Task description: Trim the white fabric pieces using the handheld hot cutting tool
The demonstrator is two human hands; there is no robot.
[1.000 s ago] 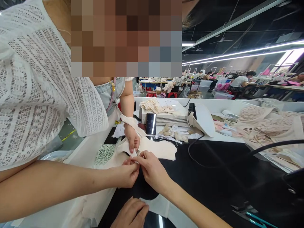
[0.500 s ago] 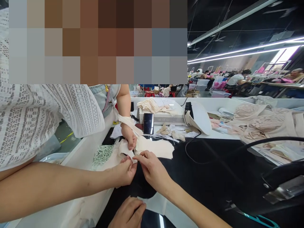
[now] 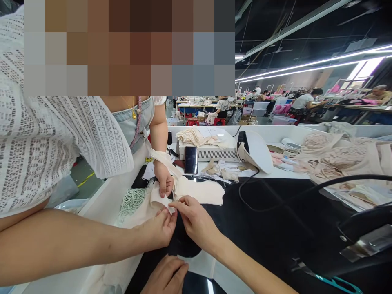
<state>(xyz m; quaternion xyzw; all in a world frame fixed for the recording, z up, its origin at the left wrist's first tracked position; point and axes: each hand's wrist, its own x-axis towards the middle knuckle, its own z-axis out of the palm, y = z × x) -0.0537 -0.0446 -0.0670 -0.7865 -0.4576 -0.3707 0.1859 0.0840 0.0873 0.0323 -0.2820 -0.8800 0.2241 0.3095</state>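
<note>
Between a co-worker's hands [image 3: 162, 179], one narrow off-white cloth strip [image 3: 157, 199] slants down rightward; right fingers [image 3: 181, 207] pinch its end. Cropped left hand [image 3: 167, 274]: grasp unclear.

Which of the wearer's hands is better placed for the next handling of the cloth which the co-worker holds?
Probably the right hand: it reaches right to the edge of the cloth. The left hand lies lower in view, apart from this cloth.

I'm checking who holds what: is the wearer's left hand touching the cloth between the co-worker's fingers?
No, the left hand lies nearer the camera, clearly apart from the cloth.
</note>
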